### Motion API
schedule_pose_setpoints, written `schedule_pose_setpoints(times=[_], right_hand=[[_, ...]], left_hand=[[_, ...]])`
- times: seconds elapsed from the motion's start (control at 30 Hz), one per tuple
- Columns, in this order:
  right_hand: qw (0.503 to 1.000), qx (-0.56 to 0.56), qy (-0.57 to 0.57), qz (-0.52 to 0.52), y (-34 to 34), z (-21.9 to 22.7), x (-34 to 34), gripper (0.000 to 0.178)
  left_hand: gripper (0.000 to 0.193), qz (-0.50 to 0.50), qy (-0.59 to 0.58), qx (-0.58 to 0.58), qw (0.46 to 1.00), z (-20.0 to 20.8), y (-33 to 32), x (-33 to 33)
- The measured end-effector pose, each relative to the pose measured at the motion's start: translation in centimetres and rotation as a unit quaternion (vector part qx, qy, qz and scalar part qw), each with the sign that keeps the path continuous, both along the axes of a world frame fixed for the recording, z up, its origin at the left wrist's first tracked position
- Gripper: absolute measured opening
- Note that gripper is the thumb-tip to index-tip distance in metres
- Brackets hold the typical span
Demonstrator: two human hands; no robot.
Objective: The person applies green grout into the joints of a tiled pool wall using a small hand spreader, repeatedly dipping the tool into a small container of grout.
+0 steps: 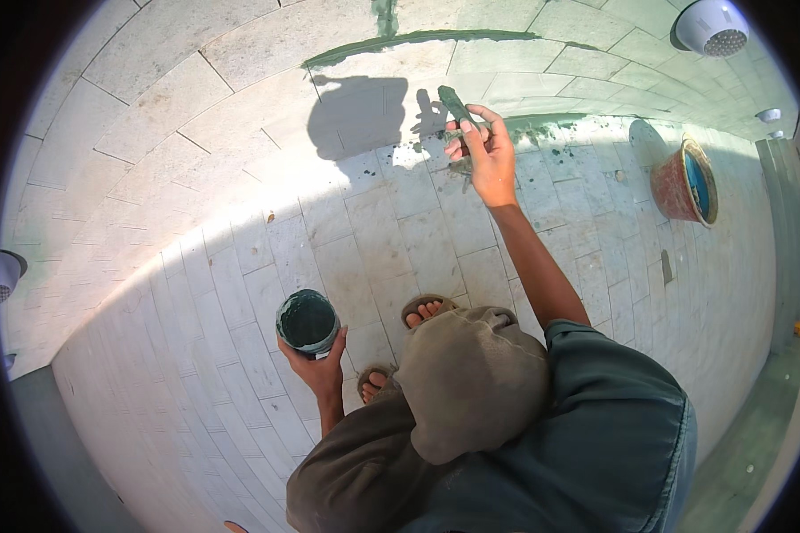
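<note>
My left hand (322, 375) is wrapped round a round tub (329, 343), holding it upright above the floor. Dark green paste (308, 318) lies inside it and coats its walls. Farther forward, my right hand (489, 160) is raised close to the tiled wall, gripping a short flat tool (451, 99) smeared with green, likely a scraper or spatula. Its tip points up and left, apart from the wall. A wet dark green band (418, 38) runs along a tile joint above. My fingers partly hide the tool's lower end.
At the right on the floor stands a stained red bucket (676, 188) with blue inside. Round white fixtures (718, 28) stick out from the walls. Green splatters (556, 133) dot the floor along the wall's foot. My sandalled feet (425, 311) are below.
</note>
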State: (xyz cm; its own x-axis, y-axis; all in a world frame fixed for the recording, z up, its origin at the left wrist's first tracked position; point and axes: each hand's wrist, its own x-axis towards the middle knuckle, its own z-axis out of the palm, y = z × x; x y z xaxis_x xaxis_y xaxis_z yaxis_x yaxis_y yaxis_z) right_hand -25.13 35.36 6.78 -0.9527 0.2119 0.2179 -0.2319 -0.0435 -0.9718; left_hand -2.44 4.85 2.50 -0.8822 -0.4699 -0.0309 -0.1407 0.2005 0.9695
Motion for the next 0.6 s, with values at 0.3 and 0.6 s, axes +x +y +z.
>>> schedule_pose_setpoints(times=[0.3,0.6], right_hand=[[0.942,0.212,0.164,-0.201,0.5,1.6,-5.6,0.027],[0.881,0.342,0.169,-0.279,0.2,-0.6,-7.4,0.027]], left_hand=[[0.092,0.003,0.013,-0.025,1.0,0.0,-0.1,0.4],[0.09,-0.005,-0.005,-0.022,1.0,-0.3,-0.1,0.4]])
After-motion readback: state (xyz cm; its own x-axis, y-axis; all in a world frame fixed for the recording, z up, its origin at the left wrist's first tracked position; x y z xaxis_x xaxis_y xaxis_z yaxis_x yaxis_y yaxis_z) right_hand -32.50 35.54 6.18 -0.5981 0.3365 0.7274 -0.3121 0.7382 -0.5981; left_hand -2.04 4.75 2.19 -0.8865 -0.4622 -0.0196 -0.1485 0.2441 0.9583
